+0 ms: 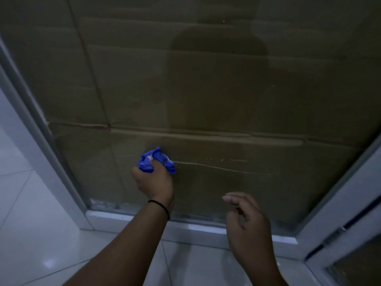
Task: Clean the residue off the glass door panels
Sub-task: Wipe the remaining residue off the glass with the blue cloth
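We are gripping a bunched blue cloth (156, 161) in our left hand (153, 181), pressing it to the glass door panel (226, 96). A thin residue line (222, 167) is running rightward from the cloth, its left end touching it; our right hand (245, 223) is hovering nearby, fingers loosely curled, holding nothing.

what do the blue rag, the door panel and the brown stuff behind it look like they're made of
The crumpled blue rag gripped by the left hand looks like soft woven cloth: it bunches in folds. The door panel looks like clear glass, showing faint reflections and pale streaks. The brown sheet behind it looks like matte cardboard, with creases and seams.
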### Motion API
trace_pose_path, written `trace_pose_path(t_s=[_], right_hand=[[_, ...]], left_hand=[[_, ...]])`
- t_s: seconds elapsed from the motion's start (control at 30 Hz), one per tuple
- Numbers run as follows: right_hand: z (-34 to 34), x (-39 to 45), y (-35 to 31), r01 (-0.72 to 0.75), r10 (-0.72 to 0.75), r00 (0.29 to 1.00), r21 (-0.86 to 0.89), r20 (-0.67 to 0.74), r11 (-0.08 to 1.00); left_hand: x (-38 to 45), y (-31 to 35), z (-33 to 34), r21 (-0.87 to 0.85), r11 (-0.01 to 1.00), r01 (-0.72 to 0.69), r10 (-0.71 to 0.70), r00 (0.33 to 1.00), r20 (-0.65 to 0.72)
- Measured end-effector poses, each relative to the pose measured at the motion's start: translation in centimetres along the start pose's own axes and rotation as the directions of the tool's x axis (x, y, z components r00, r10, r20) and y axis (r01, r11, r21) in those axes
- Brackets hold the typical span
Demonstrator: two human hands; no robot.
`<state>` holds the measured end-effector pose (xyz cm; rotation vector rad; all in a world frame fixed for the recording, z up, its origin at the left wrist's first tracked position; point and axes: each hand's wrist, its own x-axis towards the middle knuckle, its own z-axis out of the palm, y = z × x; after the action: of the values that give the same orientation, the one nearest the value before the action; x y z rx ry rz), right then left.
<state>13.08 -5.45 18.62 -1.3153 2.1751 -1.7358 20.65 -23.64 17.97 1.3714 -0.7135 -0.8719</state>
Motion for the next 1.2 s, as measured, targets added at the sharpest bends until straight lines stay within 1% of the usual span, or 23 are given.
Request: trace_pose_path(t_s=[0.13,0.27,0.33,0.57,0.73,0.87,0.93,1.0,1.07,1.1,1.13,1.2], right_hand=[[-2.8,0.1,1.3,-0.018,0.018,0.999,0.002,-0.035,1.0],[-5.7,0.1,2.5,-0.03,0.027,0.997,-0.036,-0.079,0.999],[-7.0,0.1,2.9,-0.037,0.031,0.993,-0.05,-0.113,0.998],[-10.3,-0.3,4.7,-0.066,0.056,0.978,-0.046,-0.199,0.997],[-12.3,-0.6,5.9,-0.08,0.057,0.965,-0.084,-0.254,0.993],[-14.0,-0.6,6.6,-0.086,0.055,0.952,-0.093,-0.302,0.992],[-14.8,-0.7,7.0,-0.09,0.05,0.944,-0.111,-0.327,0.99],[-15.4,-0.8,7.3,-0.097,0.05,0.94,-0.126,-0.337,0.987],[-16.0,-0.9,7.6,-0.124,0.073,0.938,-0.13,-0.34,0.984],[-16.2,-1.0,7.8,-0.151,0.102,0.935,-0.122,-0.34,0.981],[-16.5,-1.1,8.0,-0.184,0.14,0.929,-0.099,-0.342,0.978],[-16.7,-1.1,8.1,-0.263,0.249,0.904,0.007,-0.347,0.965]], left_hand=[[-3.7,-0.6,0.8,0.024,1.0,-0.006,0.004,0.997,0.077],[-6.9,-1.1,1.9,0.018,1.0,-0.014,0.011,0.993,0.114],[-8.4,-1.5,2.4,0.013,0.999,-0.046,0.043,0.988,0.146],[-13.4,-2.5,4.2,0.001,0.998,-0.064,0.062,0.971,0.231],[-17.1,-2.7,5.4,-0.014,1.0,-0.022,0.025,0.934,0.356],[-20.4,-2.4,6.7,-0.014,0.997,0.076,-0.062,0.894,0.444],[-21.7,-2.4,7.4,0.01,0.991,0.131,-0.119,0.863,0.491],[-22.9,-2.4,8.0,0.035,0.978,0.207,-0.191,0.806,0.56],[-24.0,-2.2,8.6,0.089,0.949,0.301,-0.285,0.709,0.645],[-24.5,-2.0,8.7,0.112,0.924,0.365,-0.335,0.634,0.697],[-24.9,-1.6,8.6,0.131,0.891,0.434,-0.371,0.533,0.76],[-25.4,-0.8,8.0,0.189,0.803,0.566,-0.401,0.277,0.873]])
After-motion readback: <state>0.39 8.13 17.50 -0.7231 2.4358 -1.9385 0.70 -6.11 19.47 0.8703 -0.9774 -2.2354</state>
